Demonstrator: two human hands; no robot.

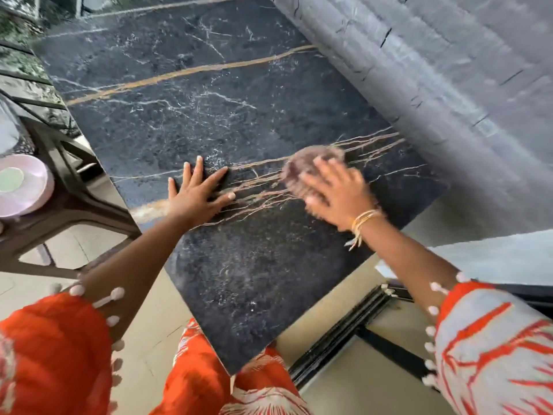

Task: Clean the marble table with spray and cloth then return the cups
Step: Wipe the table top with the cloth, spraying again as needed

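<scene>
The right hand [335, 193] lies over a bunched brownish cloth [308, 166] on the black marble table [209, 115], its fingers spread and curved over the wad and pressing it to the stone; hand and cloth are blurred, so the exact grip cannot be told. Gold bangles [363, 221] circle that wrist. The left hand [197, 190] rests flat on the tabletop just beside it, fingers straight and fanned apart, holding nothing. Both arms come out of orange and white patterned sleeves [490, 348] trimmed with small white bobbles. The tabletop is dark with thin white veins and a few gold streaks, some running under the cloth. At the left edge of the view, apart from the table, a pale pink cup [24, 187] sits on a dark wooden chair [74, 187]. A grey sofa [434, 64] runs along the table's far right side, and pale floor tiles [155, 324] show below.
</scene>
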